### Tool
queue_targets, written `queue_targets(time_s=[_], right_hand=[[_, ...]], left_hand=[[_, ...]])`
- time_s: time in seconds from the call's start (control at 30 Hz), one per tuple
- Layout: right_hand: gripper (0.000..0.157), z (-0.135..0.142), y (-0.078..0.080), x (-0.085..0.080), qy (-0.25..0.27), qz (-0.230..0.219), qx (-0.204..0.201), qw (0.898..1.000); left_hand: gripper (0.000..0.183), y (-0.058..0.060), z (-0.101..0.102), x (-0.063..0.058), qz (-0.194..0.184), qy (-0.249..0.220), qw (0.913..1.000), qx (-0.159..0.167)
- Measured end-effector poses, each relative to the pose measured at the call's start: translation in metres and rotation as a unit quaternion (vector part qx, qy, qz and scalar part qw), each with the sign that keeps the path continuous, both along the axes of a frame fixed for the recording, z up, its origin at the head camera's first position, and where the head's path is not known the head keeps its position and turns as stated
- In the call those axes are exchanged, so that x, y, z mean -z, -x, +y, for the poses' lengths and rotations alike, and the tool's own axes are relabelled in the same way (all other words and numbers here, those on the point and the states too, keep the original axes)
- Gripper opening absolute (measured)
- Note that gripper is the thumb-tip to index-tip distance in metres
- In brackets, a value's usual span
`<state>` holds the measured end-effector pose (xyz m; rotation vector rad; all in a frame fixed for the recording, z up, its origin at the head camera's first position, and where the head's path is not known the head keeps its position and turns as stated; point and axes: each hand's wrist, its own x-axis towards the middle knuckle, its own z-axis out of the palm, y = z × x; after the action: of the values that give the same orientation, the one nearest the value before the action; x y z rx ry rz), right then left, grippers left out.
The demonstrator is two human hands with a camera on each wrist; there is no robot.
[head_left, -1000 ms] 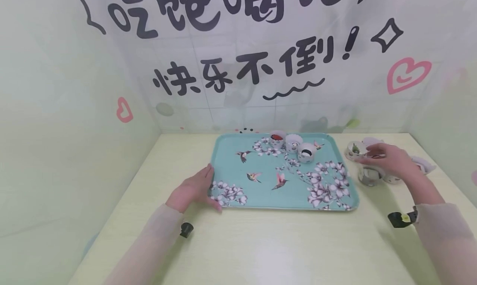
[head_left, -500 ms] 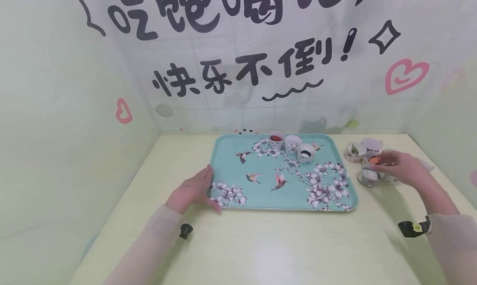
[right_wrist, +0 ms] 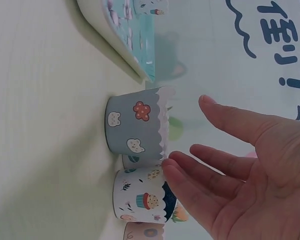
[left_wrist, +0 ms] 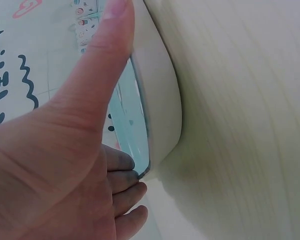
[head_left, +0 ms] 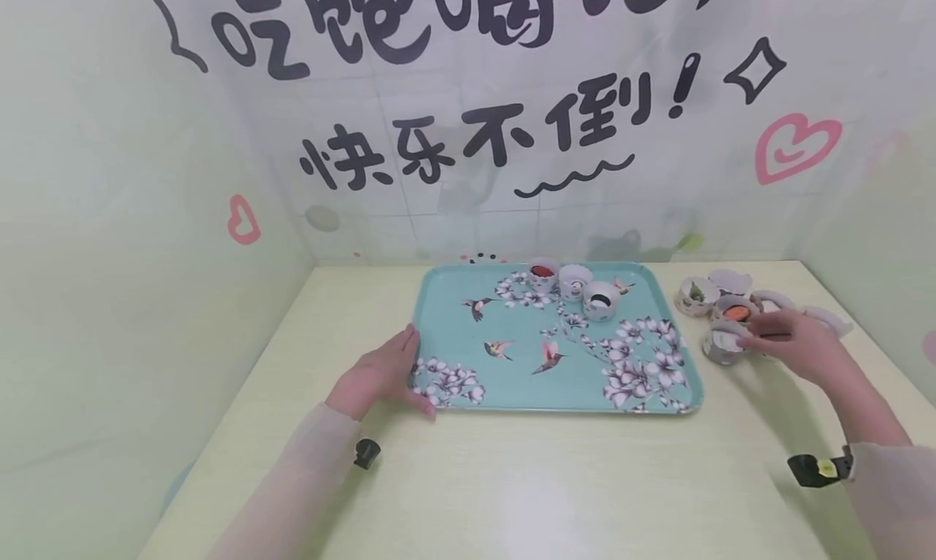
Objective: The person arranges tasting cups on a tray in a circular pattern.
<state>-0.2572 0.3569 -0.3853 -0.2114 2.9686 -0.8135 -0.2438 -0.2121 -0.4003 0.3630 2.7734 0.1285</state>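
A pale bench [head_left: 512, 487] fills the lower frame, a floral turquoise tray [head_left: 453, 332] at centre. At its lower-left corner the left grip [head_left: 376, 377] rests, thumb and fingers apart. Centre right, a grey paper cup [head_left: 725, 347] sits just by the right grip [head_left: 793, 345], which is wide, holding nothing, fingers stretched.

place: booth-like, exact kind unclear | pale table [head_left: 497, 471] | lettered, heart-printed back wall [head_left: 446, 93] | enclosing side walls [head_left: 139, 235]
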Motion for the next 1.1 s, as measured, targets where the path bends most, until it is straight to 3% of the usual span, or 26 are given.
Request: queue_targets(time_s=[0.27, 0.57, 0.87, 1.1], right_hand=[[0.056, -0.001, -0.002, 0.007, 0.005, 0.023, 0.006, 1.0], [0.068, -0.005, -0.002, 0.015, 0.008, 0.014, 0.019, 1.0], [0.072, -0.011, -0.003, 0.017, -0.015, 0.011, 0.039, 0.999], [0.066, -0.016, -0.001, 0.016, -0.034, 0.015, 0.043, 0.998]], left_hand=[[0.14, 0.0, 0.0, -0.001, -0.002, 0.005, 1.0, 0.001], [0.141, 0.0, -0.002, -0.001, -0.005, 0.0, 1.0, -0.003], [0.14, 0.0, 0.001, -0.004, -0.01, 0.009, 0.9999, 0.0], [0.139, -0.001, 0.001, -0.003, -0.011, 0.007, 0.9999, 0.0]])
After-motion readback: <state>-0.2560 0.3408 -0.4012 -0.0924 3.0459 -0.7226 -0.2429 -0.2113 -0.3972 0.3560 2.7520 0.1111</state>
